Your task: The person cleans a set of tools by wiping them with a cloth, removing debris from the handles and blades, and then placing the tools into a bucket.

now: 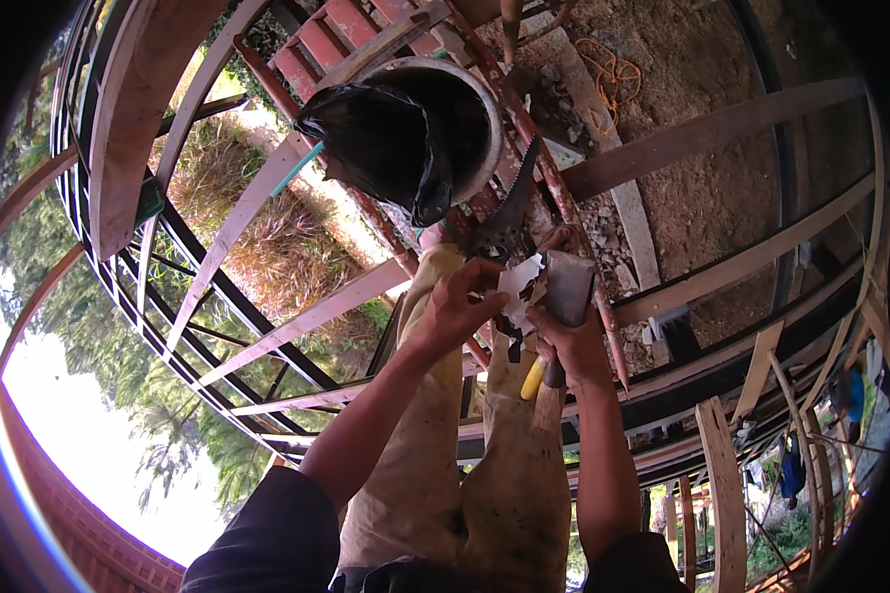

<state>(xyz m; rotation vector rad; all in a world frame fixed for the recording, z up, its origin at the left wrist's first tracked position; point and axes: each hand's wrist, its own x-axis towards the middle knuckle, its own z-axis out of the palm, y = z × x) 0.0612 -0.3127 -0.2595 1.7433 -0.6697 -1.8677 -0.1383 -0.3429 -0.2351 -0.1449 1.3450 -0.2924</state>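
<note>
My left hand (457, 308) pinches a torn, jagged white piece (520, 287) that looks like paper or thin card. Close beside it, my right hand (570, 346) is closed around a grey flat rectangular thing (570, 285), whose kind I cannot make out. The right thumb touches the white piece's edge. Below the right hand a yellow handle (534, 378) shows against my trousers; what it belongs to is hidden. Just beyond my hands, a handsaw (512, 210) with a dark blade lies on red scaffold bars.
A round bucket (489, 114) stands ahead on the red metal scaffold (346, 25), with a black plastic bag (376, 143) over it. Wooden beams (702, 138) and dark metal bars cross around me, high above the dirt ground. An orange rope (611, 81) lies below.
</note>
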